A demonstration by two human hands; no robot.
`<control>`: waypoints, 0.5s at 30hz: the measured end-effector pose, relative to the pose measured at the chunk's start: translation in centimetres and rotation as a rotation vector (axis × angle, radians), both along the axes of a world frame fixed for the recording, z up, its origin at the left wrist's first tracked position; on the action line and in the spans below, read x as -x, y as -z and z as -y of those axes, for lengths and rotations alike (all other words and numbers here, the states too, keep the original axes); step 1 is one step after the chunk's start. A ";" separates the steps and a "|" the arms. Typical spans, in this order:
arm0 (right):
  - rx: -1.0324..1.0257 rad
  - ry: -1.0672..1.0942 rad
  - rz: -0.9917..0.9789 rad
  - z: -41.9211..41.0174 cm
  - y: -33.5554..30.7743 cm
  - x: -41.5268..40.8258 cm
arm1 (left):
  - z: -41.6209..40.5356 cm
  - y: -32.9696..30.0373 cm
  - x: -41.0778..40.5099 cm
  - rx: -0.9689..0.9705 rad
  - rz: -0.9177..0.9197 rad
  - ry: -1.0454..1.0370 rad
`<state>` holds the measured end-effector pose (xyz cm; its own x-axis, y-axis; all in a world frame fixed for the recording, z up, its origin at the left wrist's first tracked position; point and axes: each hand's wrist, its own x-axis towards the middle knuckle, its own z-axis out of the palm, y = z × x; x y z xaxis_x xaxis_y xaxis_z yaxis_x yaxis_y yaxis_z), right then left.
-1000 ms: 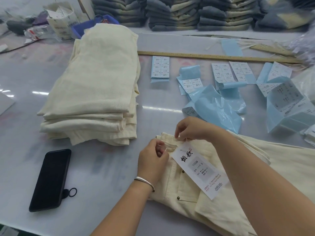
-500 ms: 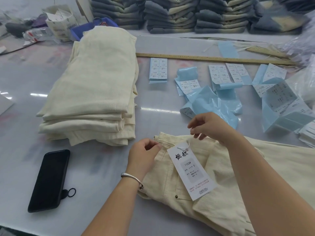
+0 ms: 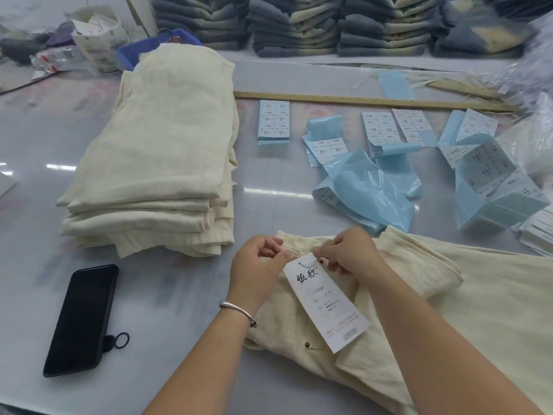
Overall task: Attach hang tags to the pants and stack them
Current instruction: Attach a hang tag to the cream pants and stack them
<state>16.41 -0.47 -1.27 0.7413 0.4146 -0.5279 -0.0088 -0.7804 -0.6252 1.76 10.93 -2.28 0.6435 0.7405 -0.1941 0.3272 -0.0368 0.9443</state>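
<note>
The pale, glossy counter (image 3: 167, 298) has its widest bare stretch at 9 o'clock of the hands, broken only by a black phone (image 3: 81, 320) lying flat at 8 o'clock with a small ring loop at its lower end. At 11 o'clock sits a stack of folded cream pants (image 3: 155, 163), its near edge close to the left hand (image 3: 257, 266) but apart from it. At 1 to 2 o'clock, blue backing sheets and label strips (image 3: 371, 187) crowd the surface, and a long wooden ruler (image 3: 374, 100) runs across behind them. Piles of grey folded garments (image 3: 329, 22) line the far edge at 12 o'clock.

The pair of cream pants (image 3: 419, 295) being worked on lies at the near edge, waistband toward 12 o'clock, with a fine ribbed weave and small dark rivets. A white hang tag (image 3: 324, 304) rests on it, slanting toward 5 o'clock, printed with black characters and small text, a thin string looped at its top.

Both hands meet at the tag's top: the left hand's fingers are curled, thumb and fingertips pinching at the string by the waistband; the right hand (image 3: 350, 254) pinches the string from the other side.

The pants run off the frame at right and bottom. The tag's small print is too fine to read, and the string's exact path under the fingers is hidden.
</note>
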 end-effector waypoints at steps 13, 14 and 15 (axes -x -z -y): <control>-0.158 0.091 -0.062 0.7 0.6 1.2 | 0.5 1.2 -1.7 0.076 -0.082 0.160; -0.157 0.052 -0.084 0.9 0.5 1.2 | 0.6 1.5 -1.7 0.082 -0.077 0.160; -0.148 0.014 -0.099 1.0 0.2 1.2 | 0.8 1.7 -1.6 0.109 -0.059 0.147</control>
